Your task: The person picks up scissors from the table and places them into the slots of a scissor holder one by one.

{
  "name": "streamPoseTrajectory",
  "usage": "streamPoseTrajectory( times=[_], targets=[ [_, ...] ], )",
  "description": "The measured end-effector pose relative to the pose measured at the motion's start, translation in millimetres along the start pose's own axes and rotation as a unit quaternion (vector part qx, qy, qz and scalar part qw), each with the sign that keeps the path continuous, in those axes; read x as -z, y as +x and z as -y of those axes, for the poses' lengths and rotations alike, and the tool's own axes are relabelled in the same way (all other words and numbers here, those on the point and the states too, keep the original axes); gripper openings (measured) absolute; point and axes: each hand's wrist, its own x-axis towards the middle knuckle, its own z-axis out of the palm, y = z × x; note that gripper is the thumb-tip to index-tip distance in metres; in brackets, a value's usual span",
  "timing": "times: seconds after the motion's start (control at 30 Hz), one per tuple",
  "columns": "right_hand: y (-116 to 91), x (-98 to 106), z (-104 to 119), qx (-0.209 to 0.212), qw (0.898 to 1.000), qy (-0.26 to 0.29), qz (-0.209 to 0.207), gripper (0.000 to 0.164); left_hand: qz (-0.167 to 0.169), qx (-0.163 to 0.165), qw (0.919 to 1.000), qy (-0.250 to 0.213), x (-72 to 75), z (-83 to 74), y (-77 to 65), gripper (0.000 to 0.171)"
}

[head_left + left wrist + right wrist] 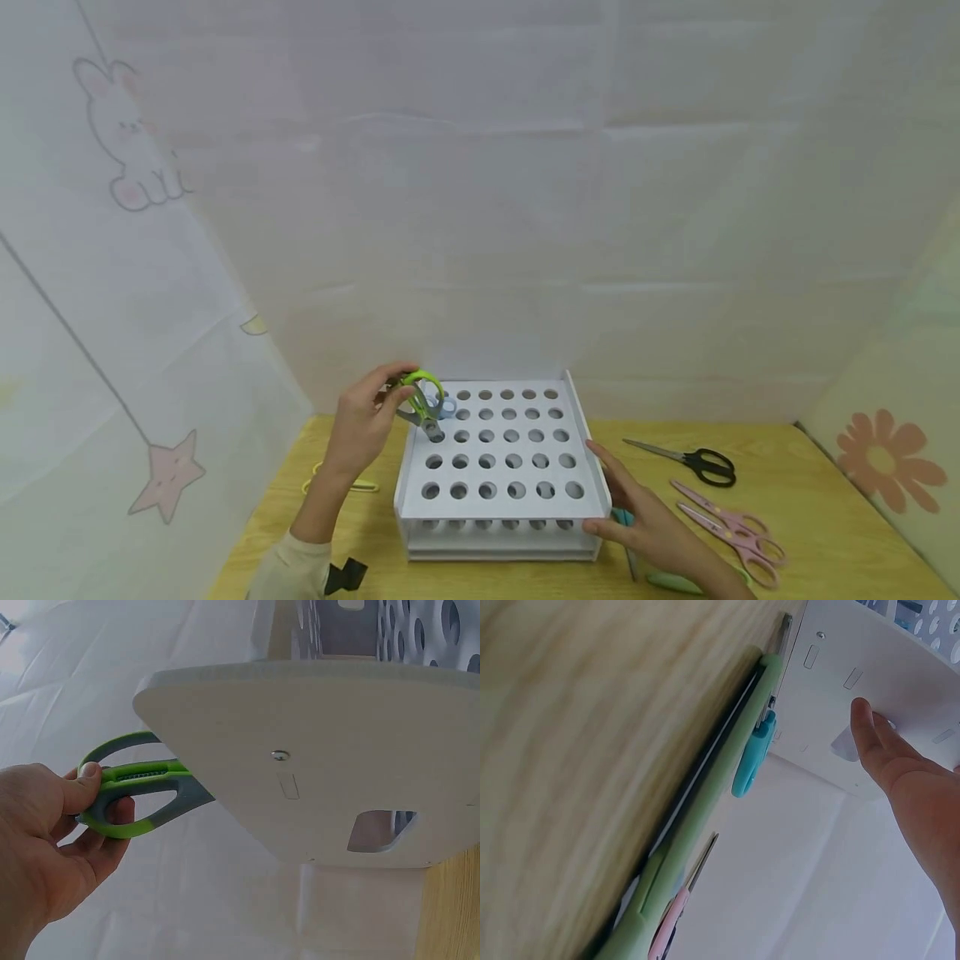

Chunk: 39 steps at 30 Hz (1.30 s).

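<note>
My left hand (363, 421) pinches a pair of green-and-grey scissors (144, 774) by the handles, with thumb and fingers. The scissors point down, their tip at a hole in the left column of a white rack (502, 505); whether the blades pass through is hard to tell. Behind them, light blue scissors handles (448, 407) stand up from the rack. At the rack's right side, my right hand (648, 521) rests with its fingers (866, 724) extended against the side panel and the thumb near the front corner.
On the wooden table right of the rack lie black-handled scissors (708, 467), two pink scissors (750, 546), pale green scissors (705, 772) and a teal-handled pair (754, 754). Yellow scissors (365, 486) lie left of the rack. A pale patterned sheet (480, 250) hangs behind.
</note>
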Motion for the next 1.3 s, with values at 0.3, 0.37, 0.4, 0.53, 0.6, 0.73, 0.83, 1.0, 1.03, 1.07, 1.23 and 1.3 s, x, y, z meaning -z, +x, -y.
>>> streamPoseTrajectory(
  times=[0.3, 0.37, 0.4, 0.53, 0.6, 0.73, 0.83, 1.0, 1.03, 1.07, 1.23, 1.3],
  targets=[
    [1.3, -0.3, 1.7, -0.014, 1.000, 0.000, -0.001, 0.098, 0.016, -0.018, 0.9996, -0.014, -11.3, 12.9, -1.8, 0.035],
    [2.6, 0.6, 1.6, -0.012, 1.000, -0.001, 0.000, 0.098, 0.021, -0.022, 0.9995, -0.009, -14.0, 15.7, -1.6, 0.035],
    [3.0, 1.0, 1.3, -0.009, 1.000, 0.004, 0.001, 0.098, 0.025, -0.025, 0.9994, -0.005, -15.5, 17.0, -1.6, 0.034],
    [3.6, 1.4, -1.1, 0.008, 1.000, 0.021, 0.010, 0.098, 0.034, -0.028, 0.9990, 0.007, -21.7, 21.0, -2.9, 0.035],
    [3.6, 1.4, -2.3, 0.016, 0.999, 0.031, 0.014, 0.097, 0.038, -0.027, 0.9989, 0.010, -24.9, 21.7, -4.7, 0.036],
    [2.5, 1.5, -3.3, 0.024, 0.999, 0.026, 0.016, 0.097, 0.062, -0.031, 0.9969, 0.039, -31.7, 22.2, -10.1, 0.038],
    [2.0, 1.5, -3.2, 0.030, 0.999, 0.021, 0.016, 0.096, 0.076, -0.022, 0.9957, 0.049, -34.6, 22.7, -12.3, 0.038],
    [0.6, 0.4, -4.7, 0.022, 1.000, 0.010, 0.012, 0.096, 0.083, -0.009, 0.9959, 0.035, -36.1, 25.6, -14.8, 0.038],
    [1.0, 1.3, -4.4, 0.018, 1.000, 0.010, 0.013, 0.096, 0.087, -0.007, 0.9956, 0.035, -35.9, 25.5, -14.6, 0.039],
    [1.1, 1.4, -4.5, 0.016, 1.000, 0.011, 0.013, 0.096, 0.093, -0.003, 0.9951, 0.033, -35.6, 25.2, -14.7, 0.040],
    [1.2, 1.5, -4.2, 0.013, 1.000, 0.017, 0.017, 0.096, 0.127, 0.022, 0.9911, 0.033, -32.0, 22.7, -15.7, 0.042],
    [1.9, 1.9, -3.7, 0.016, 1.000, 0.014, 0.015, 0.096, 0.133, 0.025, 0.9903, 0.033, -30.3, 22.1, -14.9, 0.042]
  ],
)
